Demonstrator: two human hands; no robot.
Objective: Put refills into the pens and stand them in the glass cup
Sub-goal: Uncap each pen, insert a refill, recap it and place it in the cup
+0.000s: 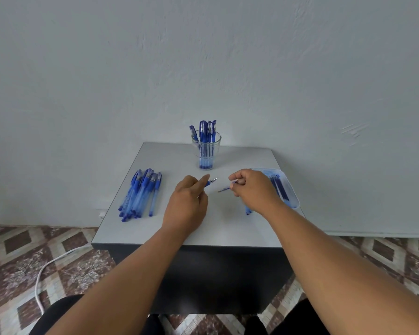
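Your two hands meet over the middle of a small grey tabletop (240, 160) set against a rough plastered wall (203, 56); bare surface lies open between them and the near edge, and the glass cup (206, 151) stands close to the far edge. Your left hand (188, 201) curls round a pen tip section (211, 182), its metal point aimed right; your right hand (249, 187) pinches a thin refill (224, 189), its point aimed left, the two ends near but apart. Capped blue pens (207, 131) stand upright in the cup; a heap of translucent blue pen barrels (140, 194) lies by the left edge. Your right wrist hides much of a clear plastic tray (289, 187) at the right edge, dark refills inside it; a blue piece (248, 211) beneath the wrist is hard to make out. A white cable (46, 269) trails across the patterned tile floor (22, 250).
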